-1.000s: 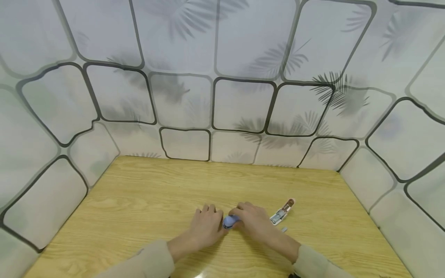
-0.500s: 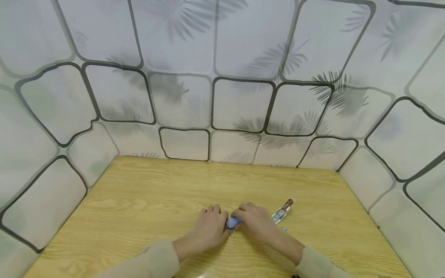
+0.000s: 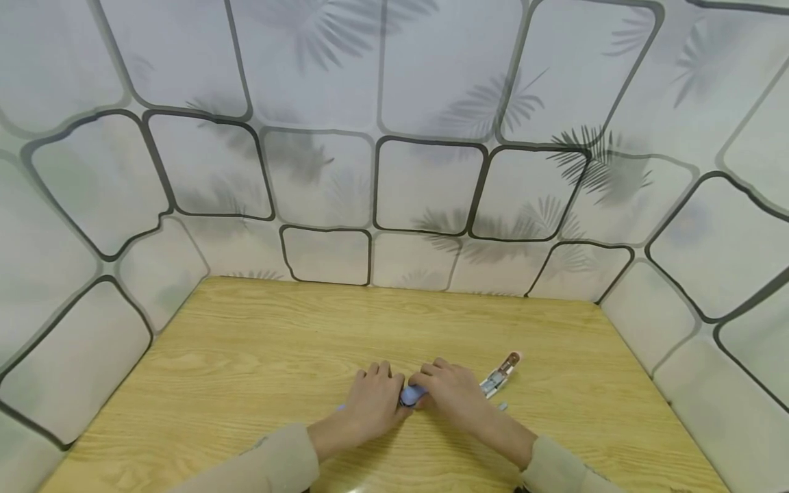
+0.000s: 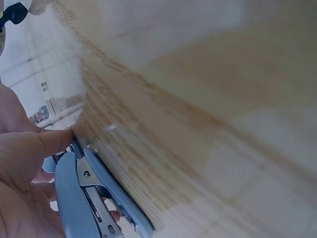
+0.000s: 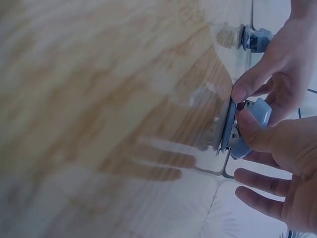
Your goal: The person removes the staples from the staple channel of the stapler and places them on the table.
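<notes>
A blue stapler (image 3: 411, 395) with metal inner parts is held low at the table, between my two hands. My left hand (image 3: 372, 404) grips it from the left, and a bit of blue shows beyond that hand's far side. In the left wrist view the stapler's two long blue arms (image 4: 74, 193) spread apart beside the palm, with the thumb at their upper end. From the right, my right hand (image 3: 453, 397) grips the other end. The right wrist view shows its thumb pressing on the stapler (image 5: 260, 111), while two lower fingers stick out straight.
To the right of my right hand lies a slim white and brown device with a metal middle (image 3: 501, 374). A tiny grey piece (image 3: 503, 406) sits near it on the wooden table (image 3: 296, 329). Patterned cloth walls (image 3: 425, 185) border the table's back and sides.
My left hand has shifted slightly right and turned with the stapler, so blue now shows on its left side. During the last half second both hands have stayed nearly still.
</notes>
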Demonstrator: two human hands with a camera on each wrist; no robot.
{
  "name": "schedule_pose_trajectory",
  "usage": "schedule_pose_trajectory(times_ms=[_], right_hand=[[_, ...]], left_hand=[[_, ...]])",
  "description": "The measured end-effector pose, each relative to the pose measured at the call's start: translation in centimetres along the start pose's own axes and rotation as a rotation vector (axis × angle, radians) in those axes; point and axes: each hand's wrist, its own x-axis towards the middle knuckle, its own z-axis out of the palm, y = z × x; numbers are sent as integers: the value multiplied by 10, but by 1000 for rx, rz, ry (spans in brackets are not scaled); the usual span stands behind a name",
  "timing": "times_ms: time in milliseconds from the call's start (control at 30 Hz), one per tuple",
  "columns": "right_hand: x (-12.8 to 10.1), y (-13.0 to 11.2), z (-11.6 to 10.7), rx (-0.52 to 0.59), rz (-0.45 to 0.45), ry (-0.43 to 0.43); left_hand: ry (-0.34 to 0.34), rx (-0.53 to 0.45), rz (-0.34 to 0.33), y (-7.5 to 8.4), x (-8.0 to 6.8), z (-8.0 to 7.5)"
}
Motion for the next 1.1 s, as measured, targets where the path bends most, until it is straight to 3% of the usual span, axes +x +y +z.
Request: schedule_pose_trajectory(times_ms=[267, 467, 600, 767, 1100], right_hand=[[-1, 3, -1, 51, 22, -1], [-3, 8, -7, 104, 10, -51], [-5, 12, -9, 60, -7, -60], [-8, 14, -9, -36, -36, 14], [-13, 19, -10, 26, 92, 5]], left_hand=[[2, 15, 17, -1, 0, 1], [0, 44, 38, 0, 1, 1], [3, 49, 40, 3, 2, 0], [7, 58, 35, 3, 3, -1], [-1, 34, 0, 4, 4, 1]])
